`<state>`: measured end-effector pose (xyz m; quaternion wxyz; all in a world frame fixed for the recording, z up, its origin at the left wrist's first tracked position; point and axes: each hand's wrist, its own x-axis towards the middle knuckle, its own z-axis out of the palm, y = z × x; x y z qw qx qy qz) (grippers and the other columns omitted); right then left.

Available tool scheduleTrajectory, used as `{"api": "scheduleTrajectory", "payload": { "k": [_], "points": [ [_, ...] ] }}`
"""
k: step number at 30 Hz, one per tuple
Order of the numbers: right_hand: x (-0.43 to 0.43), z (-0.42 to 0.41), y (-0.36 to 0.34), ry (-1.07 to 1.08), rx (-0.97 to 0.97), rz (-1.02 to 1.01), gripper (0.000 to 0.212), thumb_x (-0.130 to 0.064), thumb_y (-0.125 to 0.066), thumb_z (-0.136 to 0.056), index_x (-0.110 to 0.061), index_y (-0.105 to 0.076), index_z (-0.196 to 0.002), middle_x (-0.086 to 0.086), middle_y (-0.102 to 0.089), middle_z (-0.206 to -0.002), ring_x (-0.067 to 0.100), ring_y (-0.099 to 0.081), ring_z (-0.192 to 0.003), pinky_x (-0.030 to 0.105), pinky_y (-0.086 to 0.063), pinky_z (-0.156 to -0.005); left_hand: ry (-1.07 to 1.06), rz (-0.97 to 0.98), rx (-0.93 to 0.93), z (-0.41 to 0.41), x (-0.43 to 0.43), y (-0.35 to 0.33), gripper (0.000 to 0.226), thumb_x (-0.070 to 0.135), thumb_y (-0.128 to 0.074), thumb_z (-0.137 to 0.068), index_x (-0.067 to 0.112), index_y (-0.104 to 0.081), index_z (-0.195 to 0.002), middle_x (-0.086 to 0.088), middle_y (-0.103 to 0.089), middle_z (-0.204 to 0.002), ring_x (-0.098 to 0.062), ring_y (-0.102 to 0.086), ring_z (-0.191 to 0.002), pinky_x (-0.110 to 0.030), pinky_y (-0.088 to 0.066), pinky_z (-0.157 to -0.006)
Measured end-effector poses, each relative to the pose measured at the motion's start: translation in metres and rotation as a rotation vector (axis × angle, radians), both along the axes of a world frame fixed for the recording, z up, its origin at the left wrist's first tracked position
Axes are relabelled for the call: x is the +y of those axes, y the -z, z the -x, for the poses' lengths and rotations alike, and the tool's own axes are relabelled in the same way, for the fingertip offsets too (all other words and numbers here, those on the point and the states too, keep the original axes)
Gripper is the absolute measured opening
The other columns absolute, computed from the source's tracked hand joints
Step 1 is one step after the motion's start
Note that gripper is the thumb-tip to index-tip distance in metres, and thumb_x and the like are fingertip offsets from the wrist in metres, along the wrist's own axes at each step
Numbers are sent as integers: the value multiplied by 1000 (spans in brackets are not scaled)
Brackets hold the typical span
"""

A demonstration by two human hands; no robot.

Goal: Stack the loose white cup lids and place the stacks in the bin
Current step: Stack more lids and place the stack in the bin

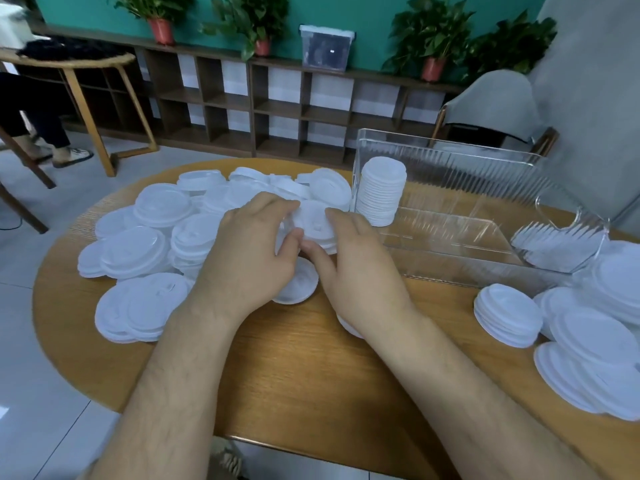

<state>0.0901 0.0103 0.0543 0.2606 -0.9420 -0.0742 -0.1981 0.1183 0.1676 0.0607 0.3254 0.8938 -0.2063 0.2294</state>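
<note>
Short lid stack (313,226) at mid-table, just left of bin (446,148), pinched from both sides. L hand (249,258) curled on its left edge, index over the top rim, thumb at near side; R hand (356,268) curled on the right edge, thumb tip nearly meeting the L thumb. Cannot tell whether stack is lifted or resting on the lids under it. Single lid (298,284) flat on table (294,375) just below the thumbs, partly hidden by L hand. Loose lids (149,244) heaped over left half of table, many overlapping, some in low piles. Bin clear, ribbed walls, on right half of table; tall finished stack (382,190) upright in its near-left corner, touching the wall. More lids (595,334) spread at right edge of table, w/ a low pile (507,315) beside them. Behind: wooden shelf unit (277,109), potted plants (433,39) on top, grey chair (495,102) at right.
</note>
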Motion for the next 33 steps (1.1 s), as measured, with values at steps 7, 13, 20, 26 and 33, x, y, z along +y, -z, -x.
{"api": "scheduleTrajectory", "payload": {
  "k": [7, 13, 20, 26, 33],
  "points": [
    [-44, 34, 7, -52, -60, -34, 59, -49, -66, -94, -10, -57, -137, 0, -58, -133, 13, -51, -124, 18, -36, -104, 207, 113, 164, 20, -7, 8, 41, 30, -68, -94, 21, -62, -133, 15, -56, -126, 8, -51, -112, -6, -36, -98],
    [-84, 53, 41, -115, -55, -95, 47, -41, -60, -99, -9, -60, -134, -2, -57, -135, 13, -54, -126, 38, -47, -104, 296, -14, 217, 31, -29, 23, 45, 33, -70, -93, 22, -60, -135, 16, -56, -116, -3, -51, -110, -15, -37, -98],
    [-100, 59, 51, -107, -12, -166, 47, -38, -70, -92, -9, -65, -129, -7, -59, -127, 2, -55, -120, 17, -42, -103, 355, -78, 310, 26, -40, 37, 48, 37, -68, -93, 24, -57, -138, 15, -57, -128, 0, -49, -119, -25, -41, -106],
    [-101, 58, 53, -99, 76, -175, 49, -37, -75, -87, -15, -65, -130, -13, -58, -124, 0, -55, -115, 11, -40, -95, 371, -86, 346, 25, -42, 41, 50, 38, -68, -92, 24, -57, -140, 14, -56, -132, -2, -51, -120, -30, -44, -106],
    [-101, 59, 52, -104, 129, -177, 52, -39, -76, -86, -19, -63, -132, -15, -56, -125, 0, -54, -115, 14, -42, -94, 382, -107, 358, 26, -42, 40, 47, 36, -70, -92, 26, -58, -136, 15, -57, -130, 0, -51, -118, -27, -43, -105]
  ]
}}
